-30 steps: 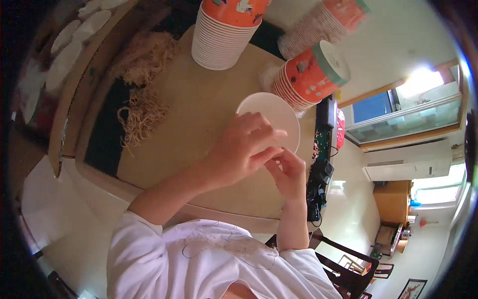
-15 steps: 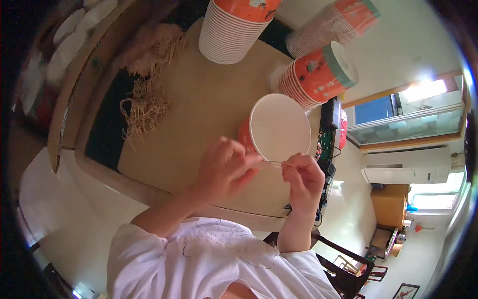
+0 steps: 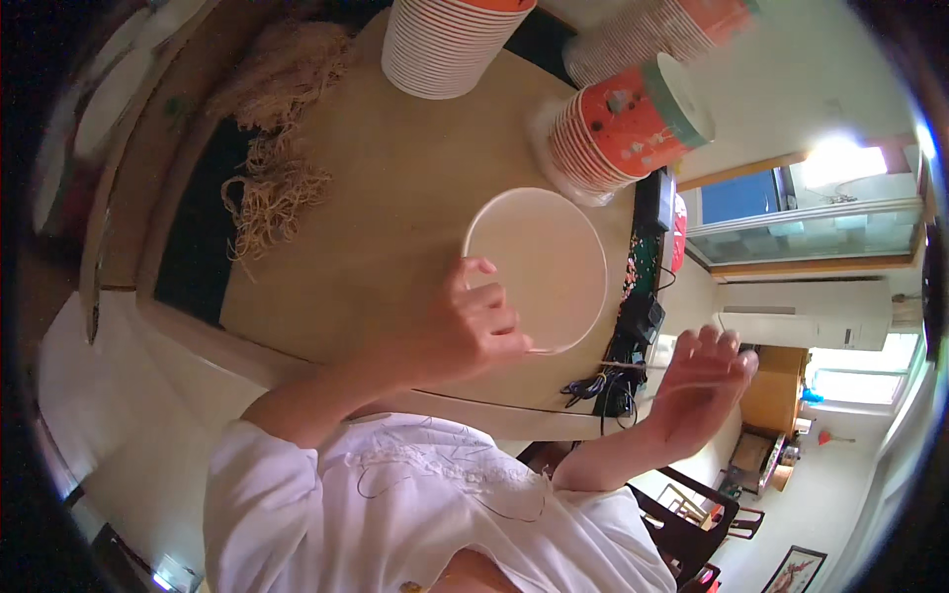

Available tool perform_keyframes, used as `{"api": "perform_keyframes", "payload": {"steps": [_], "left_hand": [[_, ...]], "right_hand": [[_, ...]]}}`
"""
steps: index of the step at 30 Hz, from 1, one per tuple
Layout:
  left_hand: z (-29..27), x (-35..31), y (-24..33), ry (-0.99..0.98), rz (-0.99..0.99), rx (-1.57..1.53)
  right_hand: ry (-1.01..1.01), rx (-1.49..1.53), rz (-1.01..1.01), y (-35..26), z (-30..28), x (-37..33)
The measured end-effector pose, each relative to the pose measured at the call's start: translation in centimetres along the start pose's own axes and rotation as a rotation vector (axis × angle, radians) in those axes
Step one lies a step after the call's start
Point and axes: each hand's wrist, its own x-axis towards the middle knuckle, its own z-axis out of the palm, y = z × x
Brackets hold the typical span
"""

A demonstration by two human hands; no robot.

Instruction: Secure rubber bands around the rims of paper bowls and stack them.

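A round white lid (image 3: 539, 262) covers a paper cup standing on the tan table (image 3: 395, 198); only its top shows. My left hand (image 3: 465, 331) grips the near rim of the cup, fingers curled over the lid's edge. My right hand (image 3: 702, 385) is off the table's right edge, apart from the cup, fingers bent. A thin rubber band (image 3: 633, 367) runs stretched from the cup's near edge to my right hand's fingers.
A loose heap of tan rubber bands (image 3: 267, 188) lies at the table's left. A tall stack of orange-and-white paper cups (image 3: 445, 44) stands at the back. Two more stacks (image 3: 618, 124) (image 3: 652, 35) lie tilted at the right. Cables and a small black box (image 3: 633, 326) sit at the right edge.
My right hand has moved away from the cup to the right, drawing the rubber band out. The lidded cup has shifted so that only its flat top shows. My left hand stays at its rim.
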Motion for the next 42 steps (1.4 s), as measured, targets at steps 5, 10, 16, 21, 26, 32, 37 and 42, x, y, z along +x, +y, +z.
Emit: {"api": "perform_keyframes", "payload": {"steps": [5, 10, 16, 21, 26, 32, 37, 42], "left_hand": [[-4.9, 1.2, -0.2, -0.447, 0.020, 0.159], [-7.2, 1.4, -2.3, -0.478, -0.027, 0.138], [-8.6, 1.7, -4.7, -0.333, -0.206, 0.098], [-8.8, 3.4, -1.4, -0.272, -0.197, 0.309], [-1.6, 2.7, 4.5, -0.343, -0.046, 0.017], [0.9, 2.0, 3.3, -0.248, -0.355, 0.251], [-4.2, 3.8, 3.1, -0.204, -0.298, 0.047], [-5.0, 4.5, 2.0, 0.110, -0.306, 0.002]], "right_hand": [[-0.005, 0.326, 0.096, 1.4, -5.7, 2.9], [0.164, 0.581, 0.281, 3.7, -8.8, 5.0], [0.107, 0.098, 0.372, 6.0, -8.4, 3.9], [0.014, -0.261, 0.348, 6.5, -6.5, 1.9], [-0.051, -0.683, 0.381, 5.8, -3.5, 1.6], [-0.168, -0.821, 0.407, 4.4, -2.3, -0.4], [-0.222, -0.767, 0.424, 2.6, -1.7, -2.1], [-0.310, -0.139, 0.635, 1.8, 1.9, -5.2]]}}
